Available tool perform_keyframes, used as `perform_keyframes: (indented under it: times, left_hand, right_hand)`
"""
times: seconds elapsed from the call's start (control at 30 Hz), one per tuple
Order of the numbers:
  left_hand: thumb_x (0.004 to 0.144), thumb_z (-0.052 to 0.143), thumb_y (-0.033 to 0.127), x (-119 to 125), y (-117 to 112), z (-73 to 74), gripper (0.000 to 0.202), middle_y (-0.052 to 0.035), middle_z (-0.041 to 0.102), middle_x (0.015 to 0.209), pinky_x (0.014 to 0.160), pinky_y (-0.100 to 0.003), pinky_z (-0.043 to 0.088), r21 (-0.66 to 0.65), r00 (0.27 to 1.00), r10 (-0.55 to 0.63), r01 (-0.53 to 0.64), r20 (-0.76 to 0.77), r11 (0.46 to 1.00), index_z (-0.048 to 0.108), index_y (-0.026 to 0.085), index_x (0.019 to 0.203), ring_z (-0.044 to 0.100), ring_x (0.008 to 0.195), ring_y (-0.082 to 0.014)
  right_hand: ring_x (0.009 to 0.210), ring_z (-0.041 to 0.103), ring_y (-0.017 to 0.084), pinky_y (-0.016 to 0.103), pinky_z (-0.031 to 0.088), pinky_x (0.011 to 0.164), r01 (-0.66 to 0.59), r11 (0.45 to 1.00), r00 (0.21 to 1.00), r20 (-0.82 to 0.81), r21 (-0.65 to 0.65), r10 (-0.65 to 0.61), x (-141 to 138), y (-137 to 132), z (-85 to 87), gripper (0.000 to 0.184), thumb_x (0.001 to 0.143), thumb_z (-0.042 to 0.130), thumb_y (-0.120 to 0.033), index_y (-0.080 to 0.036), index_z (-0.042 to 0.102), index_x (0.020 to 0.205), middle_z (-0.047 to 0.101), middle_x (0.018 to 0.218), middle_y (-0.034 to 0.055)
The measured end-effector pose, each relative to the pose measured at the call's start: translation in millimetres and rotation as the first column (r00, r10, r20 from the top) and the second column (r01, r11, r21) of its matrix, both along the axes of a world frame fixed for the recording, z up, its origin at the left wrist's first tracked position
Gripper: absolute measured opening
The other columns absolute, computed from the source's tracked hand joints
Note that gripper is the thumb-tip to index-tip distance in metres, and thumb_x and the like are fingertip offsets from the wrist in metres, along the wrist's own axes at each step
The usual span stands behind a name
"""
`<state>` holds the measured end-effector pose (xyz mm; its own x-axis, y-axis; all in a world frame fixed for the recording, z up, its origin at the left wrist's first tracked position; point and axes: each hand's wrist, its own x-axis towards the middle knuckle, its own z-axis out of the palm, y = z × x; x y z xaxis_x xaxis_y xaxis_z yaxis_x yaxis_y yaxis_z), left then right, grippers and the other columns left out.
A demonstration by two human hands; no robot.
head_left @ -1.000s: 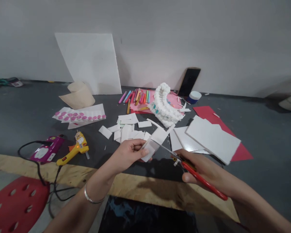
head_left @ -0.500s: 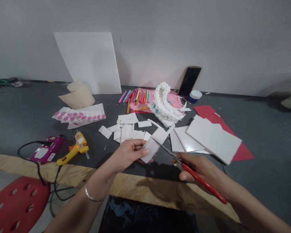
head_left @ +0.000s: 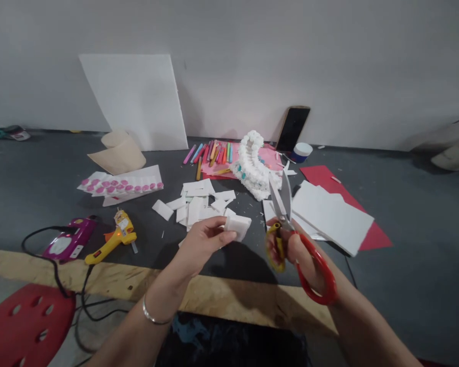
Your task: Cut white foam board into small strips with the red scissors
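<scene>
Between the thumb and fingers of my left hand (head_left: 204, 243) is a small white foam board piece (head_left: 238, 227), held over the near edge of the table. My right hand (head_left: 296, 252) grips a pair of scissors (head_left: 282, 206) with one red and one yellow handle. Their blades point up and away from me, slightly parted, and nothing lies between them. Loose white cut pieces (head_left: 196, 208) are heaped just beyond my left hand. Behind the scissors' tips stands a curved, white, fluffy-looking model (head_left: 252, 163) with teal dots.
A yellow glue gun (head_left: 117, 238) and a purple box (head_left: 71, 239) with cables lie at left. Larger white boards (head_left: 332, 216) rest on red paper (head_left: 378, 237) at right. Crayon-like sticks (head_left: 210, 153), a propped phone (head_left: 294, 127) and a jar (head_left: 301, 152) are farther back.
The scissors have come away from the white piece and turned upward, their blades parted. The piece in my left hand now looks shorter, and another strip lies on the heap.
</scene>
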<state>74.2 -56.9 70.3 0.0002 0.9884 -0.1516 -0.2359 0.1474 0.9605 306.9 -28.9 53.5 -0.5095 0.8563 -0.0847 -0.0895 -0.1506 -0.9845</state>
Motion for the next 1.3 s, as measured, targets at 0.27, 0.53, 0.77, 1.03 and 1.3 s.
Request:
perform_keyframes:
  times: [0.27,0.53,0.77,1.03,1.3]
  left_hand:
    - [0.07,0.084,0.034,11,-4,-6.2,0.023,-0.0046,0.073,0.086,0.07,-0.023,0.052,-0.055,0.989,0.135,-0.132,0.063,0.99,0.079,0.019,0.086,0.065,0.079,-0.0146]
    - [0.063,0.09,0.032,26,-6,-5.6,0.028,0.0003,0.07,0.079,0.058,-0.019,0.053,-0.209,0.877,0.342,-0.284,0.339,0.936,0.075,0.018,0.083,0.062,0.067,-0.0099]
    - [0.061,0.091,0.034,32,-5,6.0,0.033,-0.0004,0.072,0.079,0.061,-0.019,0.054,-0.179,0.871,0.364,-0.321,0.33,0.93,0.076,0.018,0.086,0.063,0.068,-0.0099]
    - [0.061,0.091,0.032,36,-8,7.0,0.032,-0.0024,0.074,0.081,0.06,-0.019,0.052,-0.171,0.876,0.365,-0.326,0.314,0.93,0.078,0.017,0.085,0.065,0.069,-0.011]
    - [0.064,0.089,0.034,36,-6,3.6,0.035,-0.0024,0.074,0.089,0.061,-0.02,0.053,-0.185,0.865,0.389,-0.346,0.316,0.92,0.077,0.018,0.092,0.065,0.074,-0.0116]
  right_hand:
    - [0.073,0.058,0.017,0.031,0.048,0.067,0.148,0.982,0.979,0.123,0.118,-0.162,-28,-5,3.2,0.043,0.087,0.066,-0.05,-0.025,0.049,0.118,0.062,0.09,0.0013]
    - [0.085,0.06,0.022,0.032,0.049,0.073,-0.173,0.945,0.901,0.432,0.277,0.038,-4,-25,2.0,0.05,0.088,0.062,-0.046,-0.024,0.044,0.129,0.062,0.1,0.0045]
    - [0.081,0.062,0.026,0.037,0.05,0.074,-0.146,0.96,0.806,0.592,0.24,-0.026,-8,-34,17.8,0.054,0.076,0.07,-0.043,-0.021,0.051,0.122,0.066,0.1,0.0087]
    - [0.072,0.062,0.027,0.039,0.049,0.069,-0.13,0.956,0.758,0.648,0.263,-0.074,-10,-33,22.7,0.052,0.073,0.073,-0.042,-0.021,0.057,0.119,0.066,0.087,0.0082]
    - [0.072,0.061,0.022,0.034,0.049,0.066,0.004,0.974,0.931,0.356,0.226,-0.086,-1,-34,6.5,0.039,0.085,0.061,-0.047,-0.027,0.053,0.118,0.064,0.088,0.0036]
